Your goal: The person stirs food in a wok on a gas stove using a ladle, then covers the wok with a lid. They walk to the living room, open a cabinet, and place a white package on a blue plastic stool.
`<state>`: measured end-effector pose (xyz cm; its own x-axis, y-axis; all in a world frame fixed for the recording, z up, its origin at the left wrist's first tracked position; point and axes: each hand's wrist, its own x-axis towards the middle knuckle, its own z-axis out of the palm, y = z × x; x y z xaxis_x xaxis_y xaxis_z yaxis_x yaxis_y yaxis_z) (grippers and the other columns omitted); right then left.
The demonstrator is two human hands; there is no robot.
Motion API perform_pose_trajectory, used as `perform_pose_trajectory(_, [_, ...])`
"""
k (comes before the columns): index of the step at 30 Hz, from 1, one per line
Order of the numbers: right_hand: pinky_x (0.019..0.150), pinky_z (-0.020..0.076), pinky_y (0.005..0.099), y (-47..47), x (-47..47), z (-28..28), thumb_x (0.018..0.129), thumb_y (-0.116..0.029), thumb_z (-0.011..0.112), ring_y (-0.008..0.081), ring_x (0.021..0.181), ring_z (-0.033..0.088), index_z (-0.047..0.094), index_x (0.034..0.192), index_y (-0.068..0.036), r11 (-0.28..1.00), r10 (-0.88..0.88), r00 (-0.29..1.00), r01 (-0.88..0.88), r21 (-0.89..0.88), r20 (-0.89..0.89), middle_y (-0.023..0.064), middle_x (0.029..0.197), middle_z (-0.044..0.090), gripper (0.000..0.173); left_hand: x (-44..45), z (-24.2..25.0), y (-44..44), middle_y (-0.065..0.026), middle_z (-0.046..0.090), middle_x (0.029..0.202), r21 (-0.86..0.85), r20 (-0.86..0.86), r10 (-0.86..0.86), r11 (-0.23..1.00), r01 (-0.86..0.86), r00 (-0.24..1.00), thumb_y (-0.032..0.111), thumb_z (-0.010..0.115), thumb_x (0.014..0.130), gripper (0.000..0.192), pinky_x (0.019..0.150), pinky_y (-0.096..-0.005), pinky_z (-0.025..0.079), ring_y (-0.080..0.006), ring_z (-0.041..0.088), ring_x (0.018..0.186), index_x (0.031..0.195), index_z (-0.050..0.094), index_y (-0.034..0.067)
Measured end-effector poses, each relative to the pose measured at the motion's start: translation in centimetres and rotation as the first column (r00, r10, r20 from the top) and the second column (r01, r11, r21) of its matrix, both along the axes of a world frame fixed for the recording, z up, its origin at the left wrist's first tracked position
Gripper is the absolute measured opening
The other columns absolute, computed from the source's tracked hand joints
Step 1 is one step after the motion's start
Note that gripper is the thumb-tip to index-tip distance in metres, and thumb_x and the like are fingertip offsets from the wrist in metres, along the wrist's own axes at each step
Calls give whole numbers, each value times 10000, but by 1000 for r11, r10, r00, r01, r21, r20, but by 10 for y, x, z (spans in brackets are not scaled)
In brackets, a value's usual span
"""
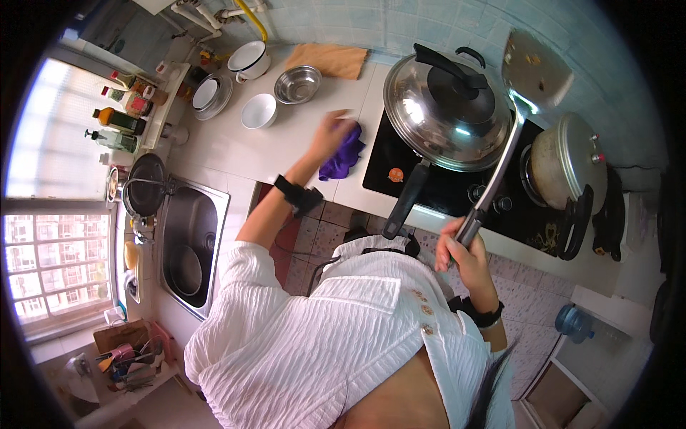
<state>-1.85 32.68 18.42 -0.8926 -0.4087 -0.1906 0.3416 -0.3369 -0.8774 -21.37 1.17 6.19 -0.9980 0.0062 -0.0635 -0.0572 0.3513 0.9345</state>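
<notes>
My right hand (467, 258) grips the handle of a metal wok spatula (506, 161). Its broad blade is raised beside the wok's lid and has bits of food stuck on it. My left hand (329, 137), blurred, is over a crumpled purple cloth (343, 158) on the white counter; whether the fingers hold the cloth is unclear. Between the hands, a wok with a domed steel lid (423, 115) sits on the black gas stove (388, 153). The lid has a black handle, and the wok's long black handle (408, 198) points towards me.
A pressure cooker (563, 161) stands on the right burner. On the counter are a white bowl (259, 111), a steel bowl (298, 84), a lidded enamel pot (251, 60) and an orange cloth (328, 60). The sink (220, 236), at left, holds a round pan (182, 270).
</notes>
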Motion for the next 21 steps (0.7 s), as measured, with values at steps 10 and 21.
perform_pose_trajectory(10, [504, 459, 264, -7, 9, -12, 924, -142, 484, 110, 513, 476, 458, 1058, -21, 979, -107, 993, 112, 168, -42, 51, 639, 484, 182, -9, -85, -192, -104, 450, 1311, -930, -187, 53, 313, -194, 981, 122, 605, 783, 368, 817, -424, 500, -318, 521, 1081, 1148, 566, 88])
perform_pose_trajectory(21, [538, 465, 241, -25, -8, -10, 924, -154, 511, 93, 543, 508, 480, 1093, -21, 968, -68, 998, 68, 243, -8, 36, 661, 504, 218, 1, -91, -250, -83, 528, 1155, -993, -10, 242, 113, -39, 970, 76, 462, 857, 197, 784, -409, 517, -290, 576, 976, 925, 633, 4])
